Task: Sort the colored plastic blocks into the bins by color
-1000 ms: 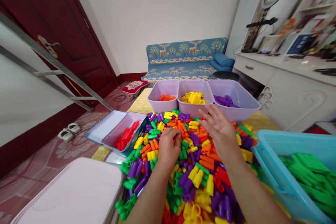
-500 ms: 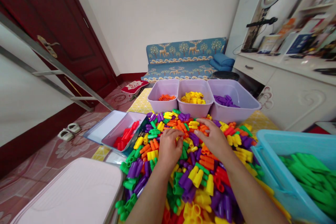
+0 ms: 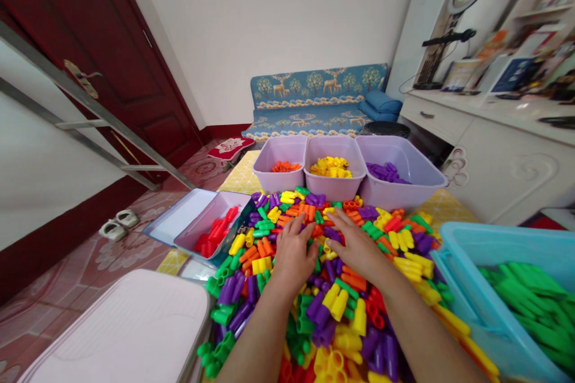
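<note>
A heap of plastic bullet-shaped building pieces (image 3: 339,302) in purple, yellow, green, orange and red covers the table in front of me; many are joined side by side. My left hand (image 3: 293,254) rests over the middle of the heap, fingers apart and nothing visible in them. To its right, my right hand (image 3: 359,251) is stretched palm down over the pieces, also with spread fingers. The fingertips of both hands are close to orange pieces (image 3: 308,212) and a yellow piece (image 3: 329,212). What lies under the palms is hidden.
Three lilac bins stand behind the heap, with orange pieces (image 3: 286,166), yellow pieces (image 3: 332,167) and purple pieces (image 3: 387,172). An open box (image 3: 188,233) at left holds red pieces. A pale pink lid (image 3: 121,329) lies front left; a blue tub (image 3: 471,311) of green pieces stands right.
The fingers of both hands have straightened and spread. My right hand has shifted slightly left and lower, uncovering green and orange pieces beside it.
</note>
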A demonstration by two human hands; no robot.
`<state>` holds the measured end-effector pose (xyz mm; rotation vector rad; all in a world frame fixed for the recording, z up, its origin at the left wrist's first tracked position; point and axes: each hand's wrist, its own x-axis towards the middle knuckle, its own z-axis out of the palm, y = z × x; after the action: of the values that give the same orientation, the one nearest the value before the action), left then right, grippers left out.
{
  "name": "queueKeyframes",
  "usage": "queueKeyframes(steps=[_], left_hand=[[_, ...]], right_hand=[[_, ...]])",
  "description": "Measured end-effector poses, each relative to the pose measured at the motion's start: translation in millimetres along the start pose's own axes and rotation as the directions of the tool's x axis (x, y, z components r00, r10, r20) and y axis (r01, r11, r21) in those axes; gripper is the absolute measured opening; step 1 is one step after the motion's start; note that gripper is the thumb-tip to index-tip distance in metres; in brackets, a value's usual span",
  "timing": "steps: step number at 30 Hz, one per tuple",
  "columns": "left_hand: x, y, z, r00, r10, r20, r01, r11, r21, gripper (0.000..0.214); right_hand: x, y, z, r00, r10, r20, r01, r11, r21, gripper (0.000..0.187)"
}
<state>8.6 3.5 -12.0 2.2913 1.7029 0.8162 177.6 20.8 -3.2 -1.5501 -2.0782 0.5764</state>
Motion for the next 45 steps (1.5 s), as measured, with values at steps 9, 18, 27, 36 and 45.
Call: queueKeyframes(steps=[9, 18, 27, 36, 45], left_hand=[[1, -1, -4.3, 0.991, -0.114, -0.074, 0.115, 0.993, 0.004, 0.032], [-1, -2, 0.5, 0.987, -0.089, -0.132, 0.085, 0.996, -0.034, 0.049], [1, -1, -3.1, 1.000, 0.023, -0.017, -0.023, 1.000, 0.011, 0.040], [2, -3, -4.8, 1.000, -0.023, -0.001, 0.023, 0.996, -0.090, 0.032], [5, -7, -0.8, 0.993, -0.089, -0.081, 0.062, 0.955, -0.289, 0.018]], right_hand=[[-1, -6, 0, 1.000, -0.016, 0.026, 0.015, 1.000, 0.027, 0.047], [-10, -14, -3, 0.981, -0.114, 0.155, 0.133, 0.984, -0.116, 0.051], [-8, -17, -1, 0.980, -0.118, 0.160, 0.142, 0.979, -0.149, 0.041], [-10, -18, -3, 0.978, -0.126, 0.167, 0.151, 0.978, -0.142, 0.040], [-5, -14, 2, 0.993, -0.108, 0.047, 0.107, 0.994, 0.021, 0.023]])
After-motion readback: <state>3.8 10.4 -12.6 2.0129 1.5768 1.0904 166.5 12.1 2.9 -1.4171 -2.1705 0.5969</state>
